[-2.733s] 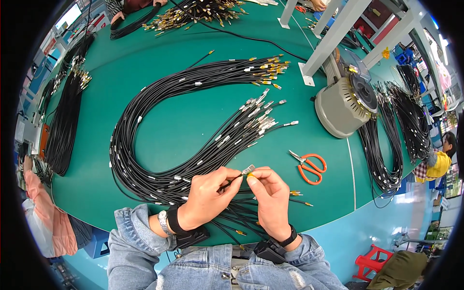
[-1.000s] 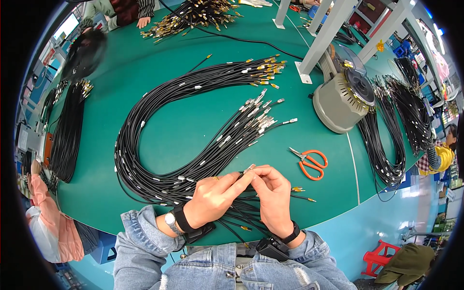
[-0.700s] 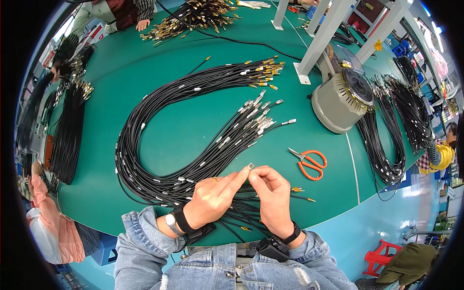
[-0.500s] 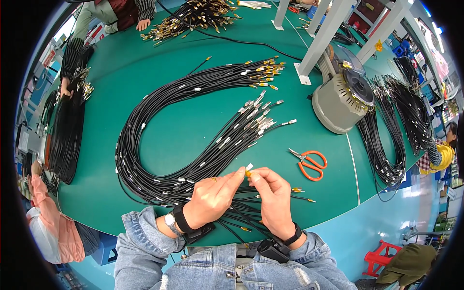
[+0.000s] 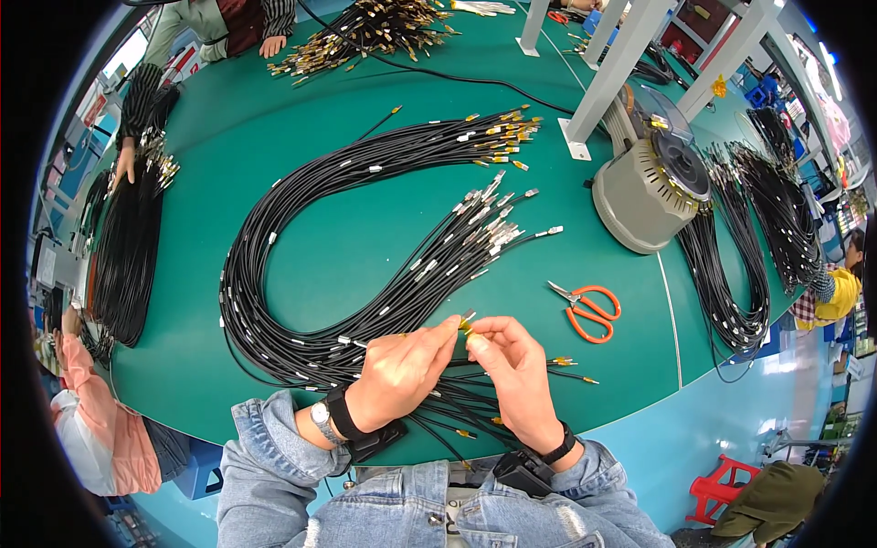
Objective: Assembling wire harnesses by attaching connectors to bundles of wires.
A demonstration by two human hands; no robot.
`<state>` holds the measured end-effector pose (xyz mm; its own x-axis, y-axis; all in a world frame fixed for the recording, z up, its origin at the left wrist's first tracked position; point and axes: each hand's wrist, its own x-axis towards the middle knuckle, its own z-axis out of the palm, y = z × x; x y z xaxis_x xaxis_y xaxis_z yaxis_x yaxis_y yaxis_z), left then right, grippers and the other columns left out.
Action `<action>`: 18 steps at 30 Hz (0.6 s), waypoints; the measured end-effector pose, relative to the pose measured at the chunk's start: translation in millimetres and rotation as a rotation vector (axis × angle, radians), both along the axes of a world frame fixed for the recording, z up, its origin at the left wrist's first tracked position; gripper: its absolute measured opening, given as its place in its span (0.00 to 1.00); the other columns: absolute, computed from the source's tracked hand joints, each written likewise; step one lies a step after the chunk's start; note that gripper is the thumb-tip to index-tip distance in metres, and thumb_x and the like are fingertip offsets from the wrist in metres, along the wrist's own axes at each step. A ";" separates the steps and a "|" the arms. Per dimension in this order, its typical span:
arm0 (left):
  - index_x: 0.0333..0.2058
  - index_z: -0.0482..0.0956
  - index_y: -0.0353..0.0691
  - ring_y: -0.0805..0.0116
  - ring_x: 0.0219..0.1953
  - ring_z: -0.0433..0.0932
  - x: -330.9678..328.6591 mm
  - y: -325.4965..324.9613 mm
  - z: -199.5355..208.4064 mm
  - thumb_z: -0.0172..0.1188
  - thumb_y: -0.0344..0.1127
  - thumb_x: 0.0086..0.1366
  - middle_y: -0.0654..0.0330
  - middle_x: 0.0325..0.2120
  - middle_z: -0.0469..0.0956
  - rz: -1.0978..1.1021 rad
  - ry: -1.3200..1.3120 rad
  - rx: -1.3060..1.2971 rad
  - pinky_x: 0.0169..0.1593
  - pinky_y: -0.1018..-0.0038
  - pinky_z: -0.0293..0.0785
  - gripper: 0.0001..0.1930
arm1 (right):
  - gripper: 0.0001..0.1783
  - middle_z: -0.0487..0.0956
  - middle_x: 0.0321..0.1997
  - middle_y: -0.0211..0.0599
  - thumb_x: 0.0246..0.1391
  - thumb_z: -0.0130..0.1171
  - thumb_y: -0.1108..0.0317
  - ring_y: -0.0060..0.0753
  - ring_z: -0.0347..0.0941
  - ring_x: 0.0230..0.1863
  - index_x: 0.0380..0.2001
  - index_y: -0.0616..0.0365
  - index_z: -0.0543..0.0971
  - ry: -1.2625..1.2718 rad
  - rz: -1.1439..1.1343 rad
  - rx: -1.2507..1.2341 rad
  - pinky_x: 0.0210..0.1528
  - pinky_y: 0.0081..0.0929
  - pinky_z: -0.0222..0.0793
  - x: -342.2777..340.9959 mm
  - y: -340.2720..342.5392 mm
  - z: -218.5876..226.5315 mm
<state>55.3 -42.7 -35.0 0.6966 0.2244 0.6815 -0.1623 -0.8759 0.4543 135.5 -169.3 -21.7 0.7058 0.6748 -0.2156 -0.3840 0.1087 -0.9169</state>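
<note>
My left hand [image 5: 402,370] is closed in a pinch on the end of a black cable, whose small silver-and-yellow tip [image 5: 468,322] sticks up between my fingertips. Thumb and forefinger of my right hand [image 5: 519,374] are pinched against the same tip, on a bit of yellow, perhaps tape. Most of that cable is hidden by my hands. Under and beyond them a thick bundle of black cables [image 5: 245,247] curves in a U, with white-tagged ends and yellow-wrapped ends pointing right. Several loose yellow-tipped ends lie below my hands.
Orange-handled scissors [image 5: 592,313] lie right of my hands. Beyond stands a round grey tape dispenser [image 5: 644,196] beside a white metal post [image 5: 607,82]. More cable bundles lie at right [image 5: 731,274], far back [image 5: 365,41] and left [image 5: 128,247], where a co-worker's hand [image 5: 125,164] rests.
The tip between my fingers has tilted, and my right fingertips have shifted slightly down along it. At the left, the co-worker's hand has spread its fingers over the bundle.
</note>
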 end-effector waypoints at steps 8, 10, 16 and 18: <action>0.32 0.76 0.32 0.69 0.13 0.73 -1.0 -2.6 5.0 0.63 0.21 0.49 0.58 0.18 0.77 0.029 0.027 -0.056 0.16 0.77 0.66 0.10 | 0.04 0.74 0.32 0.27 0.53 0.55 0.75 0.15 0.68 0.33 0.32 0.65 0.75 -0.071 0.023 -0.029 0.38 0.15 0.65 2.8 -2.8 -8.5; 0.31 0.76 0.33 0.69 0.14 0.73 -0.1 -1.1 4.5 0.63 0.21 0.49 0.59 0.18 0.77 0.036 0.026 -0.048 0.17 0.76 0.66 0.09 | 0.04 0.74 0.32 0.27 0.53 0.55 0.76 0.15 0.68 0.32 0.32 0.65 0.75 -0.093 0.016 -0.031 0.38 0.14 0.64 3.2 -3.7 -8.2; 0.28 0.75 0.35 0.68 0.15 0.73 1.0 0.4 2.5 0.62 0.22 0.51 0.59 0.16 0.75 0.051 0.043 -0.104 0.19 0.76 0.67 0.06 | 0.04 0.74 0.31 0.27 0.53 0.55 0.76 0.15 0.68 0.32 0.31 0.66 0.75 -0.145 0.029 -0.038 0.37 0.15 0.64 4.1 -4.2 -8.2; 0.28 0.75 0.35 0.69 0.14 0.72 0.4 -0.8 5.4 0.61 0.23 0.52 0.60 0.16 0.75 0.046 0.064 -0.148 0.19 0.76 0.66 0.05 | 0.04 0.73 0.31 0.28 0.53 0.55 0.77 0.15 0.67 0.32 0.32 0.67 0.75 -0.172 0.028 -0.038 0.37 0.15 0.64 4.2 -3.8 -9.3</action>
